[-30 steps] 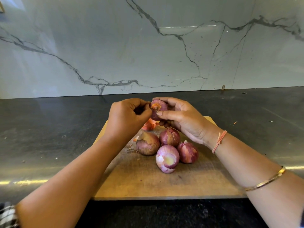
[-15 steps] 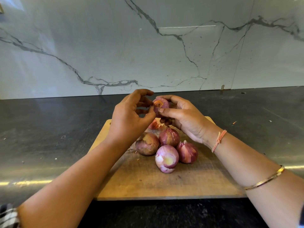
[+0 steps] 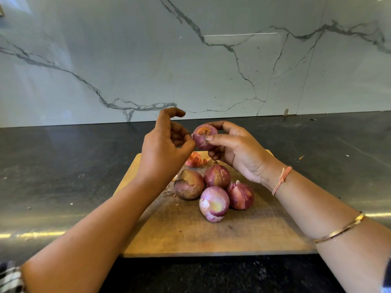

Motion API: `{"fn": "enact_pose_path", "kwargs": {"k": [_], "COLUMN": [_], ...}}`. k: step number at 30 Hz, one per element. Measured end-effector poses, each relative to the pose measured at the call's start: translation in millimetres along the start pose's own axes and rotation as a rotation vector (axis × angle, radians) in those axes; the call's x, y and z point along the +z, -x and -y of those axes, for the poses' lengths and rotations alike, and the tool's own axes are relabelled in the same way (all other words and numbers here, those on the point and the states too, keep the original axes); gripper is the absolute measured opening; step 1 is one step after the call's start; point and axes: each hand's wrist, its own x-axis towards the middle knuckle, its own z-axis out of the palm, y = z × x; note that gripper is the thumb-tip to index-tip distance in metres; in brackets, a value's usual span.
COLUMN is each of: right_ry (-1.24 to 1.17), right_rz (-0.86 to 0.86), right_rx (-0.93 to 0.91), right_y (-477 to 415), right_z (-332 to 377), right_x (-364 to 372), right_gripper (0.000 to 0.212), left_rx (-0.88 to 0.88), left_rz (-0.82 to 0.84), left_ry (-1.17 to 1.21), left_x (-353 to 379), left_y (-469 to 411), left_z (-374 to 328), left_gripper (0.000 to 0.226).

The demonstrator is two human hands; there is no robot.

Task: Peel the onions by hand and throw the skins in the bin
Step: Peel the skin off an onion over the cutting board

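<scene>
We've got the onion [image 3: 204, 138] up off the board [image 3: 211, 240], cradled in the right hand [image 3: 239, 154], thumb across the front and fingers curled over the top and back, so that grip looks solid. The left hand [image 3: 167, 149] sits right up against the onion's side, fingers loosely curled and index lifted. It looks like the thumb and a finger are nipping at a thin edge of skin, but honestly we can't tell if anything's caught. The dry orange patch [image 3: 203, 131] just under the right fingertips is what we'd go for: get a nail under its rim, pull along the curve toward the root rather than straight out, and roll the onion a bit in the right hand as it lifts so it comes off in one sheet. Don't squeeze, because these layers bruise. A loose skin [image 3: 195, 159] lies under the left palm, and the other onions [image 3: 216, 175] huddle below both hands. There's no bin in view, so we'd pile scraps on the board, not the desk [image 3: 63, 166].
</scene>
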Motion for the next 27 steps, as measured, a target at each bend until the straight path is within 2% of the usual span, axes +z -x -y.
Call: {"fn": "enact_pose_path", "kwargs": {"k": [7,11,23,27], "right_ry": [-0.119,-0.194,-0.196,-0.344], "right_rz": [0.003,0.018,0.013,0.001], "right_rx": [0.024,0.046,-0.005,-0.024], "right_y": [0.5,0.8,1.0,-0.9], "right_z": [3.9,5.3,4.2,6.1], "right_x": [-0.9,-1.3,-1.9,-6.8], "right_gripper": [0.012,0.02,0.019,0.027], "left_rx": [-0.034,-0.063,-0.13,-0.184], "left_rz": [-0.009,0.007,0.075,0.107], "left_ry": [-0.027,-0.052,-0.123,-0.19], "left_x": [-0.9,-0.9,-0.3,-2.4], "left_y": [-1.8,-2.2,-2.0,-3.5], "left_z": [2.8,4.0,6.4,12.0], "left_gripper": [0.04,0.039,0.036,0.036]}}
